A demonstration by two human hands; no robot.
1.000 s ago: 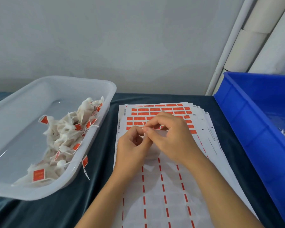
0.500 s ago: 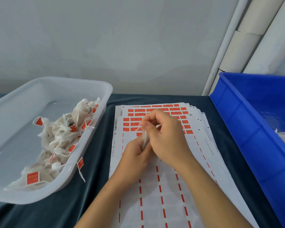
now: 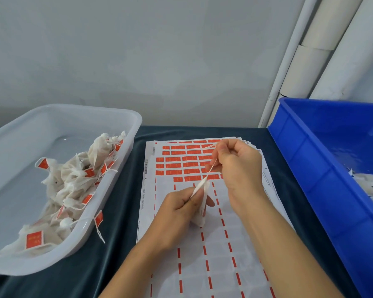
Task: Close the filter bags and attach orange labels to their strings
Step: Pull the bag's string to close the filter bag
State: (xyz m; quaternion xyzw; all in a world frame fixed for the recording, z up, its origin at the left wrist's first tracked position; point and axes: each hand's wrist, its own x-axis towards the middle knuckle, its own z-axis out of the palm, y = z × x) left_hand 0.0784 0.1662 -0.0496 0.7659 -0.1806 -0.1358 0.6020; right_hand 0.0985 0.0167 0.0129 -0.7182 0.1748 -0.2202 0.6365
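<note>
Since the earlier frames the right hand [image 3: 237, 166] has pulled up and away toward 1 o'clock from the left hand [image 3: 179, 214]; before, both hands were bunched together over the sheet, now a string [image 3: 210, 169] is stretched taut between them. Camera view has also shifted slightly.

Left hand: clenched around a white filter bag [image 3: 201, 208], thumb and fingers pinching its gathered neck, bag body hanging below the fingers over the label sheet [image 3: 202, 265]. Right hand: fingers curled, pinching the string near its upper end; the string runs from the bag neck diagonally up to the right-hand fingers, with a loose tail poking out past the thumb at 11 o'clock of that hand.

Held bag is at frame centre, above the peeled part of the top sheet. Orange labels [image 3: 181, 164] remain in rows at the sheet's far end, 12 o'clock from the left hand; nearer rows are stripped, only orange dashes left. Several sheets are stacked, edges fanned at the right.

White tub [image 3: 125, 134] at 9 o'clock holds a pile of finished bags [image 3: 73, 181] with orange tags; one tag and string hangs over its near rim. Blue crate [image 3: 310, 168] at 3 o'clock holds white bags, partly cut off at the frame edge. All rest on a dark cloth [image 3: 116, 265].
</note>
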